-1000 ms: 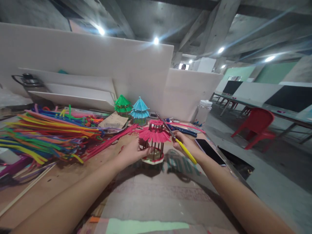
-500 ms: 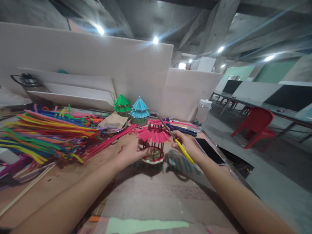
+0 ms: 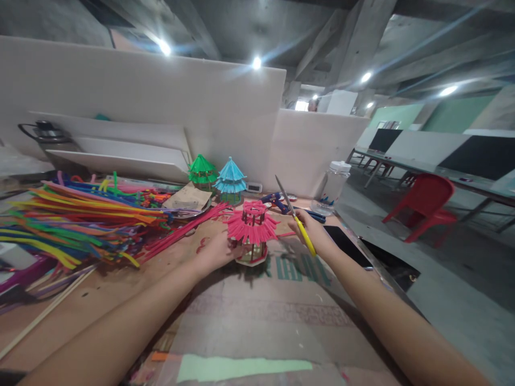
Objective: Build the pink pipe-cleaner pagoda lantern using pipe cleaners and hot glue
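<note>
A small pavilion model with a pink fringed roof (image 3: 252,228) stands on the cardboard-covered table (image 3: 257,311). My left hand (image 3: 217,251) grips its lower left side, fingers curled round the posts. My right hand (image 3: 309,230) is closed on yellow-handled scissors (image 3: 295,217), whose blades point up and to the left, just right of the pink roof and apart from it.
A big heap of coloured pipe cleaners (image 3: 80,214) covers the left of the table. Green (image 3: 202,171) and blue (image 3: 230,179) pavilion models stand at the back by white boards. A phone (image 3: 348,245) lies near the right edge, a clear jar (image 3: 335,185) behind it. A red chair (image 3: 428,206) stands to the right.
My right hand has lifted the scissors away from the pink roof, the blades now tilted more upright. My left hand still holds the model.
</note>
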`<state>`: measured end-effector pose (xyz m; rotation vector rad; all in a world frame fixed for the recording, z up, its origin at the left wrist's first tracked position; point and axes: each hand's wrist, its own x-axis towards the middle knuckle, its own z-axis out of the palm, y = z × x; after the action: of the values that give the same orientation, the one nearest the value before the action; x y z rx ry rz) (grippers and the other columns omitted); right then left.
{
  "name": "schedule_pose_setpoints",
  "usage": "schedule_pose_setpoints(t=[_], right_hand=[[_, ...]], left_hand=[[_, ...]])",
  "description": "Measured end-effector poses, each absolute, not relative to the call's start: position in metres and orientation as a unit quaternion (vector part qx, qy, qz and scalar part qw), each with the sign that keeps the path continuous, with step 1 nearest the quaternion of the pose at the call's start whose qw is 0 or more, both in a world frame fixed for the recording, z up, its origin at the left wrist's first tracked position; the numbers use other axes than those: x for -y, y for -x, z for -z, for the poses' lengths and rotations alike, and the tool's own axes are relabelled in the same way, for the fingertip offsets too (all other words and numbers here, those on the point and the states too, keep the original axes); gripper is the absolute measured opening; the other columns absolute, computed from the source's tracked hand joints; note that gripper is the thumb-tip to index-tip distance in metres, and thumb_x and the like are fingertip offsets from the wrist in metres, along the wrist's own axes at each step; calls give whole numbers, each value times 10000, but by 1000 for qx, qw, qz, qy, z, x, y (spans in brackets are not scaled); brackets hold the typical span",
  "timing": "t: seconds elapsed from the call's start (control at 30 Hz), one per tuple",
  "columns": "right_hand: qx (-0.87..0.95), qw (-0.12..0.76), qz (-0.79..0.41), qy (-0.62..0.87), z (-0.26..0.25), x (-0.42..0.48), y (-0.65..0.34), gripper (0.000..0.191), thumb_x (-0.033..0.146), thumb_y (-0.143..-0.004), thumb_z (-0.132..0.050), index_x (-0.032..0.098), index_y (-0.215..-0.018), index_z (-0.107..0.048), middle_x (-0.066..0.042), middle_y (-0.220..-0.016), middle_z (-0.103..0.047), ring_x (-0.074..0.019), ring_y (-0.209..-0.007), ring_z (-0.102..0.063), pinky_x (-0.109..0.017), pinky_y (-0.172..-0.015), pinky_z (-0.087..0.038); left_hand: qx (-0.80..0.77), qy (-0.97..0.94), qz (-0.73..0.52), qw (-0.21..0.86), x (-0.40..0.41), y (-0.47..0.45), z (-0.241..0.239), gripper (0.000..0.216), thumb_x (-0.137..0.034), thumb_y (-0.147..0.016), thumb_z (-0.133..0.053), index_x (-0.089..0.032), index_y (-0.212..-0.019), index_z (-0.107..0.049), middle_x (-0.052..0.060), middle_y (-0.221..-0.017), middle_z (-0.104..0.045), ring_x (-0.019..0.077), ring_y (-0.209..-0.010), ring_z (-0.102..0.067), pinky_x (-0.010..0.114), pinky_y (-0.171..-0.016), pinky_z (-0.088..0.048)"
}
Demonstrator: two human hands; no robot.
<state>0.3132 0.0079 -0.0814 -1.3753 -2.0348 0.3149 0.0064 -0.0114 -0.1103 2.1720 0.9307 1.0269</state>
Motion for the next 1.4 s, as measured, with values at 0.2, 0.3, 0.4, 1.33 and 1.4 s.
schedule_pose_setpoints(t=[0.2, 0.3, 0.4, 1.33, 1.4], right_hand=[[743, 266, -74, 610, 103, -23, -327, 538, 388, -852, -701, 168, -1320, -550, -149, -1182, -691, -282, -1054, -662, -368, -863, -503], [744, 238, -59, 622, 112, -25, -331, 498, 348, -878, -699, 146, -1314, -568, -145, -1260, -649, -269, -1124, -630, -414, -948, -493], [746, 215, -53, 628, 117, -27, -335, 383, 365, -914, -673, 152, -1228, -621, -111, -1221, -648, -252, -1103, -622, -471, -976, -487], [741, 401, -313, 439, 15, 67, -254, 199, 375, -852, -635, 183, -813, -671, -19, -751, -673, -154, -679, -606, -287, -645, -479], [741, 396, -313, 442, 16, 67, -254, 199, 373, -858, -637, 183, -806, -667, -17, -748, -668, -152, -678, -603, -289, -649, -478]], left_hand=[[-364, -829, -346, 244, 7, -11, 127, 333, -510, -785, -720, -186, -860, -700, 98, -942, -723, 299, -980, -643, 411, -941, -505], [-358, -840, -315, 258, 7, -9, 125, 364, -518, -783, -713, -163, -861, -698, 85, -864, -713, 256, -831, -651, 363, -825, -545], [-338, -852, -286, 278, 7, -3, 118, 353, -461, -794, -718, -165, -986, -719, 73, -941, -743, 245, -865, -675, 338, -839, -554], [-245, -915, -303, 106, 28, -21, 79, 412, -295, -896, -633, -270, -1308, -630, 83, -1396, -625, 304, -1335, -532, 490, -1155, -400], [-248, -913, -308, 104, 27, -21, 81, 412, -309, -906, -624, -264, -1316, -617, 88, -1411, -612, 293, -1338, -529, 471, -1158, -397]])
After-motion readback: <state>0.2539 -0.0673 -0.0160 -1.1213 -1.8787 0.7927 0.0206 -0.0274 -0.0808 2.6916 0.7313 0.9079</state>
